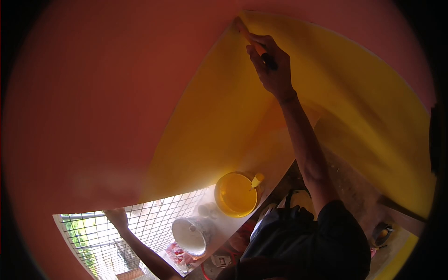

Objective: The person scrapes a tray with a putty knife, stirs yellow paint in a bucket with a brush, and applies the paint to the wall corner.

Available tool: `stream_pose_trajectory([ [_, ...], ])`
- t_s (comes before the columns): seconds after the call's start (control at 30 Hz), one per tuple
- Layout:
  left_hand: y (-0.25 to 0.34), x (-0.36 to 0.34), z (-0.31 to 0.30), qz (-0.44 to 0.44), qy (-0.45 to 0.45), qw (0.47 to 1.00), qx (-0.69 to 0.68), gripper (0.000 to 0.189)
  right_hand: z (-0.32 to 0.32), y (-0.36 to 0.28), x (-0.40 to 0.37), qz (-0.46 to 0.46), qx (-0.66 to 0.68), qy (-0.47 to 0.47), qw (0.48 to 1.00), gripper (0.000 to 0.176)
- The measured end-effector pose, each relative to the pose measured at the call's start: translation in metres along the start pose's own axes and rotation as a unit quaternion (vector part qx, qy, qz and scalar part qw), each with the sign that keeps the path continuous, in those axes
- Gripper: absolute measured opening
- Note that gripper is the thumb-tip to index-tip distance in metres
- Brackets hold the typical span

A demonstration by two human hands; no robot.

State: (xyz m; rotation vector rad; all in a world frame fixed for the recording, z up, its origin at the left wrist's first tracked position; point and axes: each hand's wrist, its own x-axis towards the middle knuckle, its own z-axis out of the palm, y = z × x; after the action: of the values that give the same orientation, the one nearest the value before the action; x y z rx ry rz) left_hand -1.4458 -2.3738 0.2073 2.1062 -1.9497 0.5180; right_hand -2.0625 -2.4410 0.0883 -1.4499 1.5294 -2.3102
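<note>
My right hand [273, 63] is raised near the top of the view, its fingers wrapped round the handle of a paintbrush [254, 41]. The brush's tip touches the upper corner of a yellow wall area [219, 93], where it meets the red wall [116, 93]. My left hand [116, 218] is at the lower left, by the upper edge of a window grille [154, 217]; its fingers are hard to make out against the light. Below stands a bucket of yellow paint [237, 196] on a pale ledge, with a yellow-coated tool [257, 179] at its rim.
A white bucket [190, 235] stands left of the yellow one, beside a crumpled plastic bag [179, 254]. The pale ledge [233, 224] runs under the window. At the lower right, a dark round container [382, 233] sits on the floor.
</note>
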Motion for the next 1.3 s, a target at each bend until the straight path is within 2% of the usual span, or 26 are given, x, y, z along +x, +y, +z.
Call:
stream_pose_trajectory([
  [0.33,-0.002,-0.001,0.001,-0.006,0.011,1.000,-0.018,0.049,0.002,0.001,-0.005,0.011,0.002,-0.006,1.000,0.020],
  [0.43,0.003,-0.001,0.000,-0.006,0.014,1.000,-0.018,0.049,0.004,-0.004,-0.006,0.028,0.039,-0.005,0.999,0.021],
  [0.53,0.006,-0.001,-0.002,0.000,0.013,1.000,-0.021,0.049,0.004,-0.005,-0.006,0.007,0.016,0.001,1.000,0.021],
  [0.63,0.004,-0.001,0.000,-0.008,0.014,1.000,-0.013,0.048,0.002,-0.002,-0.007,0.026,0.015,-0.015,0.999,0.021],
  [1.0,0.016,-0.003,-0.006,0.008,0.026,0.999,-0.024,0.041,0.005,-0.008,-0.011,0.005,0.049,-0.009,0.999,0.020],
  [1.1,0.012,0.000,-0.005,-0.009,0.001,1.000,-0.018,0.041,0.005,-0.009,-0.012,0.004,0.049,-0.013,0.999,0.021],
  [1.3,0.009,-0.003,-0.002,0.017,0.037,0.999,0.008,0.041,0.006,-0.010,-0.015,0.000,0.046,-0.019,0.999,0.022],
])
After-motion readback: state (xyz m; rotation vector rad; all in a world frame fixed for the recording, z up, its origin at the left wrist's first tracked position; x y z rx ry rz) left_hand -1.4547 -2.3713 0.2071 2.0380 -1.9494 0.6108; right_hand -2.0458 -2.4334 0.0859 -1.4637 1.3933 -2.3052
